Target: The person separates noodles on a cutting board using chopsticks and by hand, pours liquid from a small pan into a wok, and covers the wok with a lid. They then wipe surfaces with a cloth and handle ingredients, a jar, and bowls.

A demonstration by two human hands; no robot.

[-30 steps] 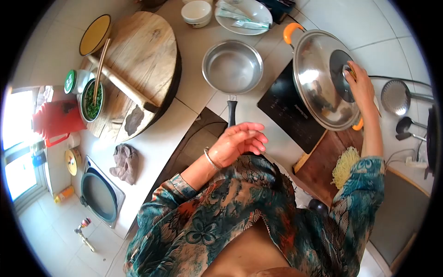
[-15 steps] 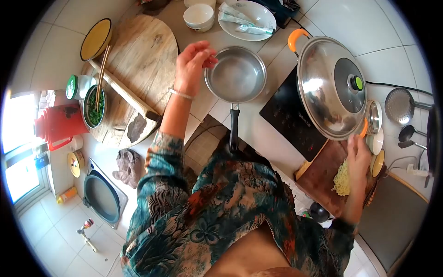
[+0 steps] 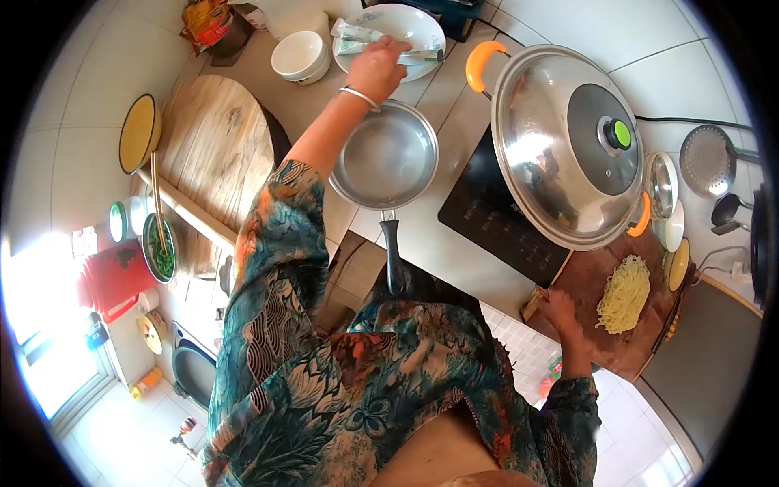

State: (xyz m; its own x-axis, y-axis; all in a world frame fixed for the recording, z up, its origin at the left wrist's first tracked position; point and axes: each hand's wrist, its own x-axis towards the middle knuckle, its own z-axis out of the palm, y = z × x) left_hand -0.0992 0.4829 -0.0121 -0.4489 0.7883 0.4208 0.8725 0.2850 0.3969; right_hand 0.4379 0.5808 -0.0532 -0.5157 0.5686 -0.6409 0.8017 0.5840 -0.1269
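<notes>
My left hand (image 3: pixel 380 69), with a bangle at its wrist, reaches over the steel frying pan (image 3: pixel 384 158) to the white plate (image 3: pixel 422 24). Its fingers are at the long, narrow wrapped packets (image 3: pixel 353 34) lying there; whether they grip one is hidden. The pan is bare inside, its black handle pointing toward me. My right hand (image 3: pixel 558 312) is closed at the near left corner of the brown cutting board (image 3: pixel 580 280). To that hand's right, a heap of pale yellow noodles (image 3: pixel 623 295) lies on the board.
A large lidded steel pot (image 3: pixel 544 146) with orange handles stands on the black induction cooker (image 3: pixel 495 215). Leftward are white bowls (image 3: pixel 300 55), a round wooden board (image 3: pixel 215 138) with a rolling pin (image 3: pixel 195 213), a bowl of chopped greens (image 3: pixel 162 256) and a red thermos (image 3: pixel 122 280).
My left hand has moved from beside the pan to the packets on the plate. My right hand has come from the pot's orange handle to the cutting board's corner. The view has shifted.
</notes>
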